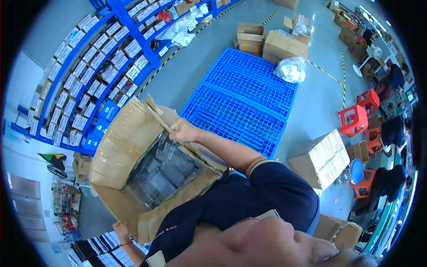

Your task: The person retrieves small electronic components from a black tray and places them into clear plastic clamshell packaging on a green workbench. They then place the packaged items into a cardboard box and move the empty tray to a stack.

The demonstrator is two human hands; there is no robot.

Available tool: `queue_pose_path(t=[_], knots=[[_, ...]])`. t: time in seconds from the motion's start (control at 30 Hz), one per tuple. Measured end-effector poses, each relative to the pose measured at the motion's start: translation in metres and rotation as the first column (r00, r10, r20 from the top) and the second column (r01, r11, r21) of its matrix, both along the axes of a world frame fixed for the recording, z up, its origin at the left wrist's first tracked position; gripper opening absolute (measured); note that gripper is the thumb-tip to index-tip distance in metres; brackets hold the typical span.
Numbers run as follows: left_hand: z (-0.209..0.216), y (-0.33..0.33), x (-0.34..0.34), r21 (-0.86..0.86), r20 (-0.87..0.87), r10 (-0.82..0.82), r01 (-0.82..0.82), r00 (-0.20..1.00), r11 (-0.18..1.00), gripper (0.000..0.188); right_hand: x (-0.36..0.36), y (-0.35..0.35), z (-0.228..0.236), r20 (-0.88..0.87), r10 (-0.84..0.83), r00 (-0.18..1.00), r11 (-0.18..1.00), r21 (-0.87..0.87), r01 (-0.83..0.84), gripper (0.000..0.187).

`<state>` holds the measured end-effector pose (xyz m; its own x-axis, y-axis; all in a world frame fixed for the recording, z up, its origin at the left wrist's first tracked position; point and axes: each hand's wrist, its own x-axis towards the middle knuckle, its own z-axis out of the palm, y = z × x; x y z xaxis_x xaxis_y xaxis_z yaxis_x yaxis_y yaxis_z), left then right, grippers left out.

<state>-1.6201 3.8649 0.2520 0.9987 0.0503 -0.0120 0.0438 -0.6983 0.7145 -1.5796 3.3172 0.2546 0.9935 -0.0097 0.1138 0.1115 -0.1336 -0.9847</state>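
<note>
An opened cardboard box (pixel 113 147), with clear tape over its flap, is tilted in front of my chest. Inside lie several dark grey block-like pieces (pixel 167 178) wrapped in clear plastic; their exact kind I cannot make out. My right hand (pixel 184 131) is closed round the upper edge of the box near a folded flap. At the opposite, lower corner, my left hand (pixel 120 230) grips the cardboard, with a red band round its wrist. Part of the left fingers is hidden by the box.
A blue plastic pallet (pixel 242 102) lies on the floor ahead, with cartons (pixel 284 46) and a plastic bag of white pieces (pixel 291 70) at its far end. Blue shelving (pixel 133 26) full of small boxes stands left. Rightward are a carton (pixel 319 160), red stools (pixel 353 120) and seated people.
</note>
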Motion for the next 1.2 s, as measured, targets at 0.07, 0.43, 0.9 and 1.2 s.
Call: queue_pose_path(t=[0.07,0.43,0.9,1.2], knots=[[-0.002,-0.051,0.025,-0.056,0.023,-0.007,0.008,1.000,0.998,0.009,0.035,-0.047,0.005,0.057,-0.030,0.998,0.998,-0.060,0.033,0.018],[-0.071,-0.269,0.326,-0.112,0.000,-0.088,0.087,0.996,0.990,0.011,0.255,-0.285,-0.028,0.021,-0.149,0.989,0.989,-0.020,0.149,0.020],[-0.024,-0.588,0.711,0.100,-0.087,-0.153,0.161,0.984,0.982,0.014,0.568,-0.590,-0.027,-0.029,-0.332,0.943,0.943,-0.037,0.331,0.023],[-0.063,-0.785,0.907,0.141,0.156,-0.324,0.303,0.933,0.942,0.018,0.784,-0.807,-0.042,0.177,-0.311,0.934,0.934,-0.125,0.335,0.023]])
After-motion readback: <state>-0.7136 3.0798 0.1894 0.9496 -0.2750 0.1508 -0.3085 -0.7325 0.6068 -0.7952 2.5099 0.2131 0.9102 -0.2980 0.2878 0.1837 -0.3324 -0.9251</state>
